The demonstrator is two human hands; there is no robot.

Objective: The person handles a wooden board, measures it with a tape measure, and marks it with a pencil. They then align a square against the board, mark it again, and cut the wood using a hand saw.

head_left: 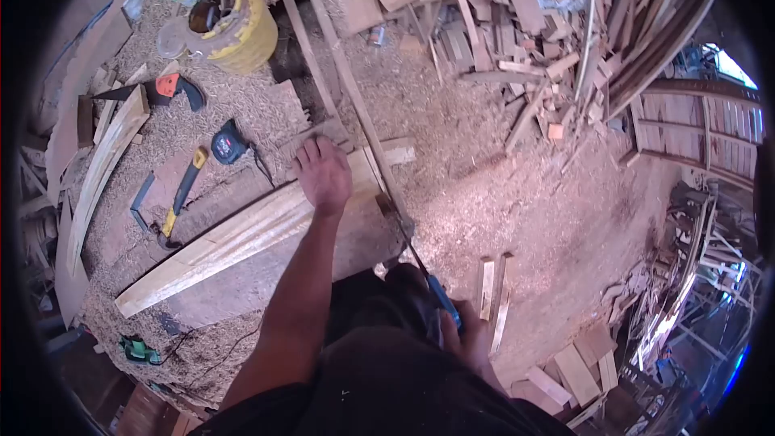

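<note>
A long pale wooden plank [218,246] lies slantwise over the sawdust-covered bench. My left hand [324,173] presses on it near its right end, fingers bent over the far edge. Low on the right, my right hand [468,335] is closed round the blue handle of a handsaw [443,300]. Its thin dark blade is seen edge-on and points up towards the bench's right corner, below the plank's end. A tape measure [228,144] rests just left of my left hand, beside a yellow-and-black hammer [186,194].
Another saw with an orange-and-black handle [165,85] and a curved timber [109,161] lie farther left. A yellow bucket [242,36] stands at the back. A green power tool [139,350] sits at lower left. Offcuts [525,56] are heaped at upper right; narrow strips [486,287] lie on the floor.
</note>
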